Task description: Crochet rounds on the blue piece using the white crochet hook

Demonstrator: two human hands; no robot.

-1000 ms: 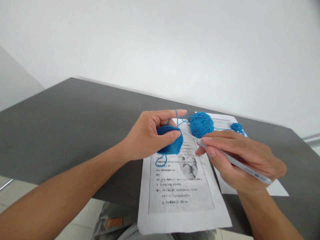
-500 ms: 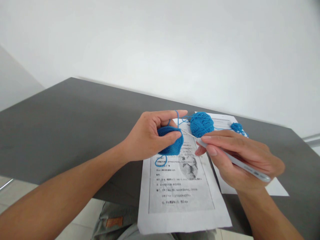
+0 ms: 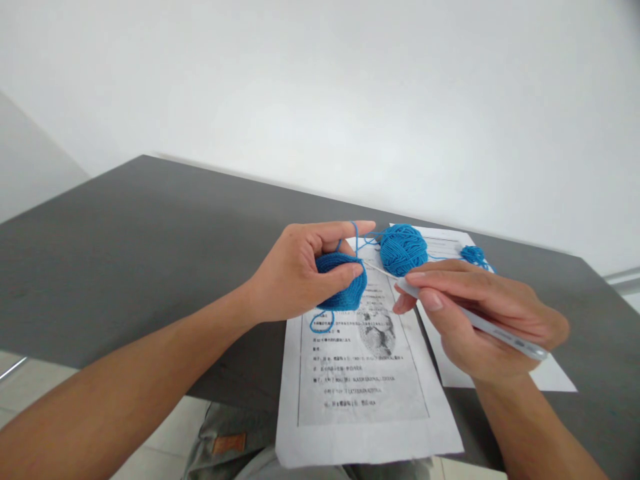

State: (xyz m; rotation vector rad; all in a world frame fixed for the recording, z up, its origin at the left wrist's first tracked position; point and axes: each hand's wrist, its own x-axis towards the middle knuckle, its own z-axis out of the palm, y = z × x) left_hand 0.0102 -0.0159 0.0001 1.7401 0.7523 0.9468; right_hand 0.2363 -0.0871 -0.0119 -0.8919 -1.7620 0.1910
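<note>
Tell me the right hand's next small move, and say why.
Probably the right hand should catch the yarn strand with the crochet hook: the hook's thin end reaches the upper edge of the blue crochet piece, where the strand rises to loop over the left hand.

Passable: grey tabletop (image 3: 125, 247), left of frame. Blocked: right of centre, by yarn ball (image 3: 404, 249) and its strand (image 3: 379, 233) to left hand (image 3: 293, 273).

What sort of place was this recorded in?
Probably a plain indoor room, though whether home or workplace I can't tell: a dark grey table stands by a white wall, and pale floor tiles show below.
</note>
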